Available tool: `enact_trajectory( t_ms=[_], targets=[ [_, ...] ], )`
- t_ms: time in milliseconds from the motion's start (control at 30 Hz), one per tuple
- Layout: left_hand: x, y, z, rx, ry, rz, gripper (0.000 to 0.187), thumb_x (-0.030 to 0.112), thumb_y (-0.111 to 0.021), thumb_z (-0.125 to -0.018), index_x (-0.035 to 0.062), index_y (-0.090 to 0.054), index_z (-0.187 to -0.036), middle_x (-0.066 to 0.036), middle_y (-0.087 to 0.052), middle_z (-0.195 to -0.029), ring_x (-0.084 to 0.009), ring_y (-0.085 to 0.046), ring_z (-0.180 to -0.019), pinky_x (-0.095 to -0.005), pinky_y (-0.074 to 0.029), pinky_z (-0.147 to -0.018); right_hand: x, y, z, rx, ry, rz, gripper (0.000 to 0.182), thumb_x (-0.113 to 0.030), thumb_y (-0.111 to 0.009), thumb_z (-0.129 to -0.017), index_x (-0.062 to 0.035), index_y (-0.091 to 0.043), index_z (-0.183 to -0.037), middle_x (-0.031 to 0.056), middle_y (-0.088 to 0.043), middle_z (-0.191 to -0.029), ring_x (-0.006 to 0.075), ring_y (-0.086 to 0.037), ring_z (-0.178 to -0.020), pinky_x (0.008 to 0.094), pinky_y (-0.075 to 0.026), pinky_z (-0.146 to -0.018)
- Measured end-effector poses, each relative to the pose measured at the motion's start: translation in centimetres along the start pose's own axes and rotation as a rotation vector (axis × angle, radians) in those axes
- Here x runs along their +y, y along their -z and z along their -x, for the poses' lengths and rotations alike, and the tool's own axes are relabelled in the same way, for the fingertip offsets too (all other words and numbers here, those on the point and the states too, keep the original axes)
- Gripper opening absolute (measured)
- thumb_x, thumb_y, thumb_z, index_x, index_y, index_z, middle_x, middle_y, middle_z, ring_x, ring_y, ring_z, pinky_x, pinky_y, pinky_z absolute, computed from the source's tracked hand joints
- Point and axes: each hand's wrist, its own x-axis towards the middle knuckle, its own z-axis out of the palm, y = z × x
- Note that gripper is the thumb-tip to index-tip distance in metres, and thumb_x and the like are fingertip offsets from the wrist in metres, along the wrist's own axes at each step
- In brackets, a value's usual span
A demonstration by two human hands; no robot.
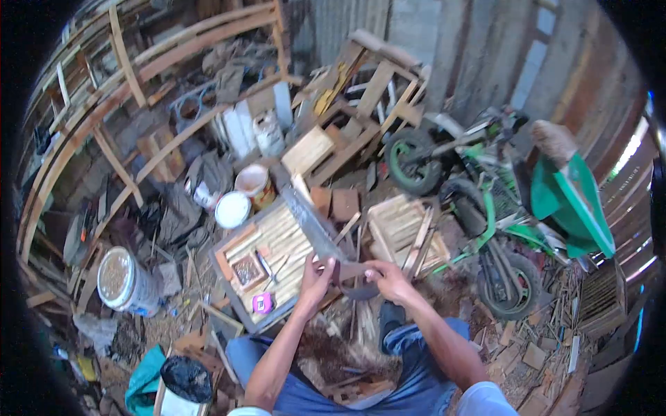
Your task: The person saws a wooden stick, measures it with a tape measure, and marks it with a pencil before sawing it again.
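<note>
A dark brown, flat piece [355, 272] is held between my two hands, over the right edge of the low workbench. My left hand [317, 276] has its fingers closed on the piece's left end. At its right end my right hand [388, 279] pinches it. Light wooden slats [277, 239] form the bench top inside a grey frame. On them lie a small wooden box of nails [248, 272], a pink tape measure [263, 303] and a thin tool with a dark handle [264, 262].
Beyond the bench stand a white-lidded bucket [233, 209] and an open bucket [254, 182]. A filled bucket [125, 277] is at the left. A green motorbike [485, 201] and a slatted wooden crate [402, 229] stand right. Wood scraps litter the floor.
</note>
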Motion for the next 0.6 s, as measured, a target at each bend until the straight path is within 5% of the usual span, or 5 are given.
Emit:
enact_trajectory(
  t_ms=[100,200,300,500,600],
  targets=[
    [1.6,0.1,-0.7,0.063,0.11,0.298,0.044,0.029,-0.064,-0.092,0.0014,-0.05,-0.123,-0.01,-0.061,-0.107,-0.0175,-0.059,-0.095,-0.0312,-0.047,-0.083,-3.2,-1.2,-1.1,-0.153,-0.134,-0.188,0.03,-0.014,-0.057,-0.095,0.0008,-0.06,-0.121,0.0075,-0.068,-0.095,0.0162,-0.061,-0.089,0.0295,-0.046,-0.084],
    [3.2,2.4,-3.0,0.08,0.109,0.429,0.037,0.022,-0.066,-0.091,0.0014,-0.053,-0.118,-0.011,-0.064,-0.1,-0.0169,-0.062,-0.091,-0.0283,-0.048,-0.083,-5.4,-3.0,-3.0,-0.056,0.079,-0.034,0.037,-0.013,-0.057,-0.094,0.0017,-0.052,-0.127,0.0174,-0.061,-0.114,0.0233,-0.057,-0.106,0.0328,-0.044,-0.091],
    [3.4,4.9,-4.4,0.203,0.132,0.425,0.035,0.016,-0.071,-0.086,0.0019,-0.054,-0.113,-0.013,-0.065,-0.099,-0.0192,-0.064,-0.092,-0.0311,-0.051,-0.083,-9.7,-5.0,-2.1,-0.025,0.3,0.602,0.056,-0.018,-0.061,-0.09,-0.0021,-0.037,-0.138,0.0251,-0.035,-0.135,0.0368,-0.035,-0.127,0.0506,-0.028,-0.104],
    [1.2,7.1,-5.5,0.234,0.18,0.299,0.034,0.015,-0.073,-0.084,0.0025,-0.054,-0.109,-0.009,-0.065,-0.096,-0.0154,-0.063,-0.084,-0.0279,-0.051,-0.076,-8.0,-7.9,-4.3,-0.29,0.643,0.577,0.037,-0.015,-0.062,-0.085,0.0072,-0.049,-0.111,0.0255,-0.059,-0.102,0.0379,-0.054,-0.103,0.0489,-0.037,-0.092],
    [2.0,6.1,-5.3,0.21,0.076,0.337,0.037,0.019,-0.072,-0.085,0.0025,-0.054,-0.113,-0.008,-0.064,-0.099,-0.0136,-0.063,-0.085,-0.0267,-0.051,-0.073,-7.5,-9.4,-5.3,-0.267,0.488,0.421,0.024,-0.008,-0.06,-0.082,0.0088,-0.049,-0.095,0.0257,-0.061,-0.077,0.0402,-0.061,-0.075,0.0492,-0.046,-0.077]
  ],
)
